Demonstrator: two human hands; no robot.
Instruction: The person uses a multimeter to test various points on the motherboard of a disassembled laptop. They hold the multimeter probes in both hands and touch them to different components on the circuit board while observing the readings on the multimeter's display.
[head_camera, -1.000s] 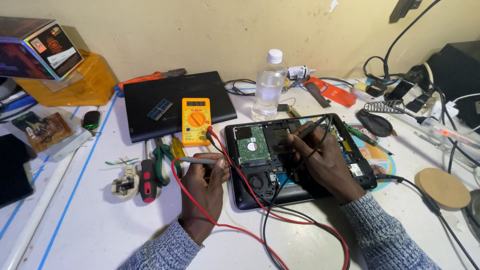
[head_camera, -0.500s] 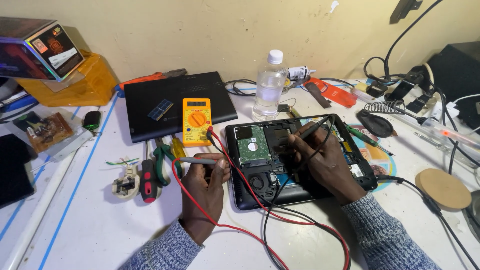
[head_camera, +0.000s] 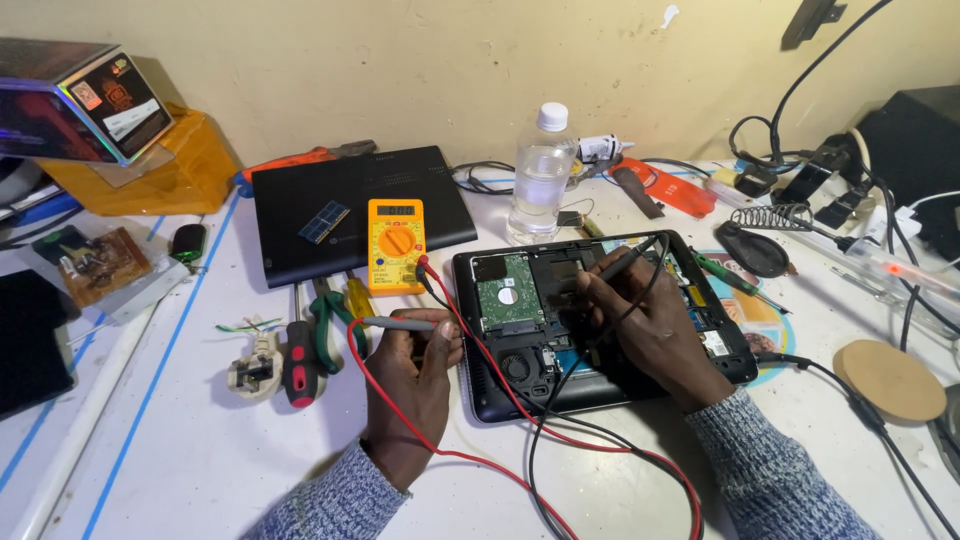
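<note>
An opened black laptop (head_camera: 480, 385) lies bottom up on the white table, its hard drive (head_camera: 507, 292) and fan exposed. My right hand (head_camera: 645, 325) rests over the board and holds a black probe (head_camera: 625, 260) whose tip points into the laptop. My left hand (head_camera: 412, 375) sits at the laptop's left edge and holds a grey probe (head_camera: 395, 323) with a red lead, pointing left. Both leads run to a yellow multimeter (head_camera: 396, 244) lying on a closed black laptop (head_camera: 300, 215).
A water bottle (head_camera: 538, 178) stands behind the open laptop. Screwdrivers (head_camera: 298, 362), pliers and a white plug (head_camera: 254, 366) lie to the left. Cables, a soldering stand (head_camera: 755, 245) and a round wooden disc (head_camera: 888, 380) crowd the right. Boxes (head_camera: 85, 105) sit at the back left.
My right hand has shifted slightly over the laptop board with the black probe. My left hand has stayed in place.
</note>
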